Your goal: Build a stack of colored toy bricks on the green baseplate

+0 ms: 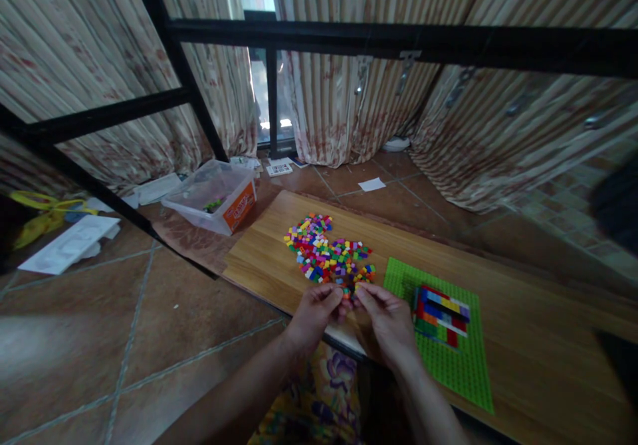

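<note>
My left hand (319, 305) and my right hand (381, 305) are close together over the front edge of the wooden board. The left fingertips pinch small toy bricks (346, 293), orange and teal in colour. Between the right thumb and fingers sits a small yellow toy brick (357, 287). Just beyond the fingertips spreads a loose pile of many-coloured toy bricks (323, 249). Right of my right hand lies a green baseplate (471, 372). It bears a block of joined bricks (443, 315) in red, blue, yellow, white, green and orange.
The wooden board (528, 339) stretches to the right. Beyond its left end stands a clear plastic bin (209, 196) with an orange label and a few green bricks inside. White moulded packaging (70, 242) lies on the tiled floor. A black metal frame (349, 33) crosses before the curtains.
</note>
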{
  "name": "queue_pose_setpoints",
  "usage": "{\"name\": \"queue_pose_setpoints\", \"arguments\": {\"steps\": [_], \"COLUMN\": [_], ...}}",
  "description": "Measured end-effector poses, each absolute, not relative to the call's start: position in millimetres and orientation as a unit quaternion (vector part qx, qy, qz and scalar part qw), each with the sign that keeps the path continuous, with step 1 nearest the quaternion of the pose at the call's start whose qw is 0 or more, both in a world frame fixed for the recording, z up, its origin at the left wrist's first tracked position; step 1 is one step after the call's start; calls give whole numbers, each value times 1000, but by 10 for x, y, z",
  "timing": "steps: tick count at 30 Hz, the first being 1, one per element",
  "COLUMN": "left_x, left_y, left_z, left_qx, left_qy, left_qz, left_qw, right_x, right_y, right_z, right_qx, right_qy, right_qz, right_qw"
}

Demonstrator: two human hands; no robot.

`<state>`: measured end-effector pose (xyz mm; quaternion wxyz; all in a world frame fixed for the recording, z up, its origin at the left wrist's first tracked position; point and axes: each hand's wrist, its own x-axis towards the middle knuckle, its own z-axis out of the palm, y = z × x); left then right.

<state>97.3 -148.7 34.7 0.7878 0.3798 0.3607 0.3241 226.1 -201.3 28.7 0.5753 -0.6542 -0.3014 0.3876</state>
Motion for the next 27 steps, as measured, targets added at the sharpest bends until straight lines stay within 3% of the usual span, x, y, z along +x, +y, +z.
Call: {"name": "queue_pose_setpoints", "arguments": {"steps": [5,8,16,27], "left_x": [992,994,990,1014], "left_y": [-1464,-1449,-1485,-1544], "left_z": [282,289,315,325], "left_qx": [368,361,392,452], "left_qy": [392,406,401,366], "left_qz": [337,340,342,348], "left_qw": [773,768,754,735], "right_x": [2389,2375,2125,2121], "right_y": [-1815,-1786,-1984,-2081], "right_z": [276,327,315,351], "right_qx": [-739,-750,-666,-612], "right_qy": [-441,-479,-378,-281], "right_qz": [224,184,366,437], "right_qw": [456,418,528,596]}}
